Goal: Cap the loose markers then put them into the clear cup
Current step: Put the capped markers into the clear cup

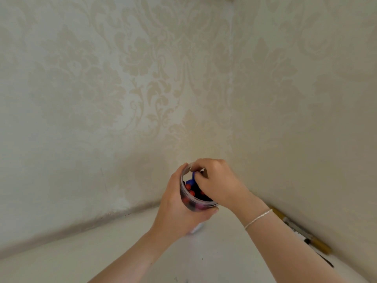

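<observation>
Gripping ribbed clear cup [188, 198], smooth markers [191, 193]

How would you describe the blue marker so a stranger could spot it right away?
Find the clear cup held by the left hand near the wall corner. Inside, under the right hand, sits the blue marker, the only blue cap among red ones.

I see open white tabletop [114, 248] at lower left. At centre, my left hand [179, 209] wraps the clear cup [186, 198] and my right hand [216, 180] fills its mouth. Gold pens [302, 233] line the right wall [306, 119].
</observation>
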`<action>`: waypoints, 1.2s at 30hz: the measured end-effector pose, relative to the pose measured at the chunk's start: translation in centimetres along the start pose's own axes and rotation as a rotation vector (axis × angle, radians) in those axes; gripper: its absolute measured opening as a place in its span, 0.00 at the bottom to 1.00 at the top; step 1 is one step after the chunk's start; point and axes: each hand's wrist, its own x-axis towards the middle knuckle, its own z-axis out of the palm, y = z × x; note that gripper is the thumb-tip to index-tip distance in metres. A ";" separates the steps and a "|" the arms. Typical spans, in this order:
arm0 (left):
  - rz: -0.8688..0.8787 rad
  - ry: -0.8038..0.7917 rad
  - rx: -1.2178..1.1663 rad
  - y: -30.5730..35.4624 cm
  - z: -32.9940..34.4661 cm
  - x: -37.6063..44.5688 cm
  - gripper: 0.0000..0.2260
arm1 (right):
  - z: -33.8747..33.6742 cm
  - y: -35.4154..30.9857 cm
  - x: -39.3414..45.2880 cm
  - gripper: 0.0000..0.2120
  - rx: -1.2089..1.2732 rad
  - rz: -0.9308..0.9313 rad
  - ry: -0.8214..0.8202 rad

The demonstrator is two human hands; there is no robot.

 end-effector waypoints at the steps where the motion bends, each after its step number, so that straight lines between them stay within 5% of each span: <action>1: -0.003 0.000 -0.004 0.0 0.1 0.0 0.47 | -0.2 -0.2 0.1 0.13 -0.046 0.010 -0.065; 4: -0.008 -0.016 -0.013 0.2 0.2 0.0 0.47 | -0.3 -0.5 0.6 0.17 -0.253 0.061 -0.197; 11: 0.021 -0.035 0.005 0.6 0.0 -0.3 0.47 | -1.2 -0.7 0.1 0.13 -0.230 0.067 -0.135; 14: 0.043 -0.057 0.032 0.7 0.3 -0.4 0.48 | -2.9 -0.5 -1.2 0.07 0.051 0.039 0.116; 17: 0.056 -0.085 0.034 1.0 1.2 -0.4 0.47 | -4.9 2.1 -2.2 0.03 0.185 0.236 0.465; 19: 0.069 -0.098 0.027 1.3 2.0 -0.5 0.47 | -5.8 4.9 -3.1 0.05 -0.004 0.468 0.319; 21: 0.076 -0.113 0.009 1.9 2.9 -0.6 0.47 | -6.0 7.6 -4.8 0.12 -0.292 0.648 -0.080; 24: 0.113 -0.149 -0.004 2.6 4.1 -0.7 0.46 | -5.5 9.9 -8.0 0.15 -0.485 0.715 -0.459; 36: 0.148 -0.151 -0.017 3.1 5.9 -0.4 0.47 | -3.1 12.6 -10.5 0.17 -0.676 0.473 -0.446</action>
